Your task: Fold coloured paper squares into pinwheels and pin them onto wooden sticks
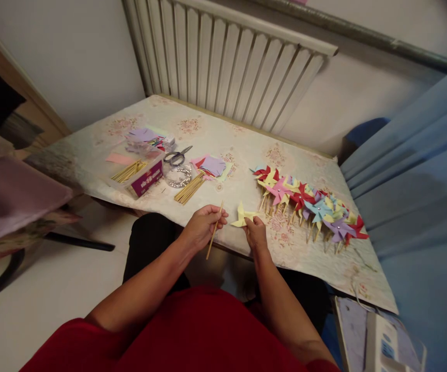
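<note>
Between the thumb and fingers of my left hand (pixel 206 223) is a thin wooden stick (pixel 214 233), tilted, its lower end over the table's front edge. My right hand (pixel 256 232) pinches a pale yellow paper pinwheel (pixel 242 216) by its right side. The stick and the pinwheel are apart, with a small gap between the hands. Finished-looking pinwheels on sticks (pixel 303 199), in red, pink, blue, purple and yellow, lie in a row to the right. A bundle of loose sticks (pixel 189 189) lies left of my hands, beside stacked coloured paper pieces (pixel 212 166).
A clear round dish of pins (pixel 179 176) sits near dark-handled scissors (pixel 176 156). Behind my left hand stands a plastic box of sticks (pixel 141 178) with a purple label. More paper pieces (pixel 142 135) lie farther back. A radiator (pixel 223 62) borders the flowered tablecloth (pixel 242 142); a blue curtain (pixel 420 170) hangs right.
</note>
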`<action>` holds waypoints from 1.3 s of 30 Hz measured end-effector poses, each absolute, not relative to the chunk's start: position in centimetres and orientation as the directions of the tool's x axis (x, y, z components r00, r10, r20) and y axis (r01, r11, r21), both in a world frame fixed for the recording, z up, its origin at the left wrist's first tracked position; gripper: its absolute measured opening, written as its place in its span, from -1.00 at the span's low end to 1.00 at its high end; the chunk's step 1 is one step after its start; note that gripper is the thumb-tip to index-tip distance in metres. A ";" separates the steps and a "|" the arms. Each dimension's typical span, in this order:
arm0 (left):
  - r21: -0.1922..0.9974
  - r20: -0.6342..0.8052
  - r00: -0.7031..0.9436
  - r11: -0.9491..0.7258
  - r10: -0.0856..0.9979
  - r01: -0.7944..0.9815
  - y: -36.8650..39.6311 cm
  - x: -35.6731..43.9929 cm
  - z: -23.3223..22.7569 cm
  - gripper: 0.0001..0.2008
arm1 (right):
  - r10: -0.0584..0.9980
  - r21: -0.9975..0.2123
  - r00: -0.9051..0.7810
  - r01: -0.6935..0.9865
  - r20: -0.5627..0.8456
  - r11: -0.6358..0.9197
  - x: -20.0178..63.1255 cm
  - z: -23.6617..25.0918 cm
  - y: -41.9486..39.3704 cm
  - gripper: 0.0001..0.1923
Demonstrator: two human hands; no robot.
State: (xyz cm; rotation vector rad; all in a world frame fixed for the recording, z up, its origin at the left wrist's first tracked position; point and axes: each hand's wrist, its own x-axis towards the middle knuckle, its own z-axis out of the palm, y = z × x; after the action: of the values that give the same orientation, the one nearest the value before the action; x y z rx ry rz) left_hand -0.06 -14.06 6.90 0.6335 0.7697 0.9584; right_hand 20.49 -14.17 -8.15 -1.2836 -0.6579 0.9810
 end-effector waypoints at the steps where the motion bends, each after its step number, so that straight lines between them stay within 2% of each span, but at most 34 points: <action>1: 0.764 -0.287 0.357 0.438 0.889 -0.475 -14.1 -0.1 6.8 -0.94 | 0.874 -0.962 0.464 -0.273 -0.143 -0.012 20.4 -8.0 -14.1 -0.67; 3: 0.761 -0.292 0.359 0.443 0.886 -0.475 -14.1 -0.1 6.7 -0.91 | 0.865 -0.931 0.460 -0.364 -0.203 -0.025 20.3 -7.6 -14.2 -0.66; 9: 0.754 -0.313 0.371 0.466 0.874 -0.463 -14.3 -0.6 6.6 -0.82 | 0.855 -0.870 0.443 -0.493 -0.271 -0.020 19.6 -4.0 -14.8 -0.67; 15: 0.767 -0.302 0.353 0.445 0.886 -0.462 -14.6 -0.8 7.1 -0.80 | 0.940 -0.900 0.339 -0.421 -0.041 0.113 17.1 2.4 -15.6 -0.74; 18: 0.772 -0.282 0.356 0.431 0.891 -0.467 -14.8 -0.6 7.3 -0.80 | 0.953 -0.945 0.287 -0.272 0.101 0.182 15.7 5.3 -16.6 -0.78; 21: 0.777 -0.282 0.334 0.418 0.899 -0.470 -15.0 -0.4 7.5 -0.79 | 0.933 -0.956 0.208 0.047 0.294 0.291 14.9 7.3 -17.9 -0.85; 23: 0.792 -0.288 0.313 0.409 0.905 -0.454 -15.1 -0.4 7.8 -0.77 | 0.895 -0.883 0.112 0.255 0.432 0.394 14.5 8.3 -18.7 -0.96; 25: 0.809 -0.282 0.311 0.399 0.908 -0.431 -15.3 -0.4 8.1 -0.78 | 0.836 -0.774 0.020 0.391 0.549 0.498 14.1 9.0 -19.1 -0.93; 29: 0.821 -0.247 0.333 0.379 0.910 -0.427 -15.6 -0.4 8.6 -0.80 | 0.741 -0.622 -0.053 0.505 0.669 0.598 13.6 9.5 -19.4 -0.87; 39: 0.798 -0.215 0.367 0.379 0.905 -0.468 -15.9 -0.5 9.1 -0.80 | 0.651 -0.492 -0.055 0.609 0.757 0.623 13.5 9.1 -19.3 -0.89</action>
State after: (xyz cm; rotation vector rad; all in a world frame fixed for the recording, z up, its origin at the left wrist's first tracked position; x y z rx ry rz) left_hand -0.49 -15.87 9.10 0.7098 0.7301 0.9835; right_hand 13.47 -19.27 9.10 -1.0343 -1.7308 0.0475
